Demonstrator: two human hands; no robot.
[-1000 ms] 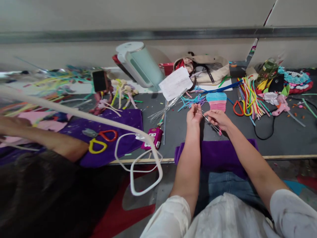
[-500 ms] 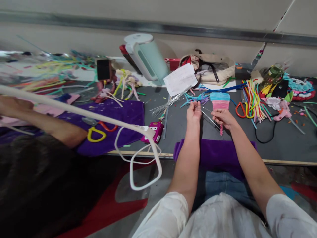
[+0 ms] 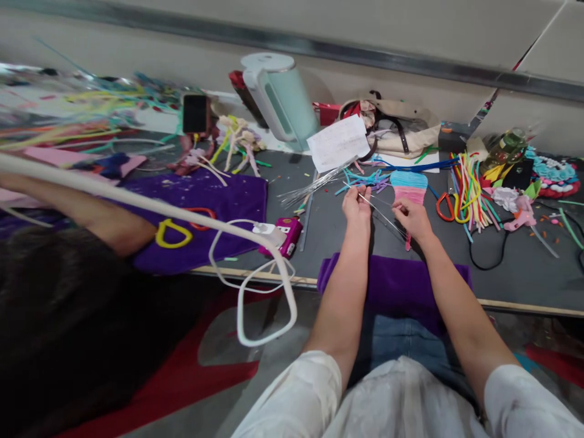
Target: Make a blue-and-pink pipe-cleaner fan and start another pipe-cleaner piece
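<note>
Thin silvery wires run between my two hands above the dark grey table. My left hand is closed on them, palm turned up, with wire ends poking out past the fingers. In a pinch, my right hand grips the wires farther right; its fingertips are partly hidden. Just beyond my right hand lies a flat blue-and-pink striped piece, its narrow pink end showing below the hand. A bundle of similar wires rests left of my left hand, close to blue and purple pipe cleaners.
A folded purple cloth covers the table's front edge under my forearms. Orange-and-yellow scissors and coloured pipe cleaners lie right. A kettle, paper and bag stand behind. Left are a white cable and another person's arm.
The camera view has tilted and shifted slightly. My right hand has turned a little over the wires, while my left hand stays in nearly the same place.
</note>
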